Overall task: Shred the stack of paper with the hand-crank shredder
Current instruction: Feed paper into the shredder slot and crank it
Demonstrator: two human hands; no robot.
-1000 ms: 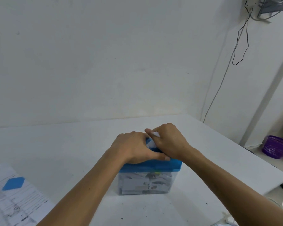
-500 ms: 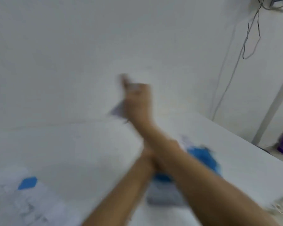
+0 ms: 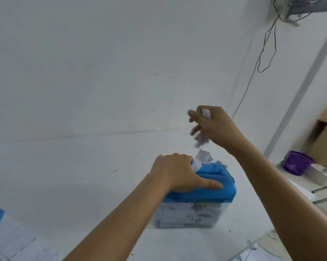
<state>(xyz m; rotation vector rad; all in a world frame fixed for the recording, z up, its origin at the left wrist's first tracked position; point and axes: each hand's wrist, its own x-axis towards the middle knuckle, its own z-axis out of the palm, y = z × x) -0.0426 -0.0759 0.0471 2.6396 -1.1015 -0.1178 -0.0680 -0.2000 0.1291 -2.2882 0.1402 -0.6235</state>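
Blue-topped shredder, clear bin full; left hand grips top, right hand pinches crumpled paper scrap above.

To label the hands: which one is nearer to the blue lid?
Left. The left hand holds the lid; the right hand is up above it, gripping a paper scrap.

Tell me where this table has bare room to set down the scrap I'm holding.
Widest bare patch: the table between the paper stack and the shredder, back to the wall. Crowded: the shredder's top, where your left hand grips and your right hand holds a scrap.
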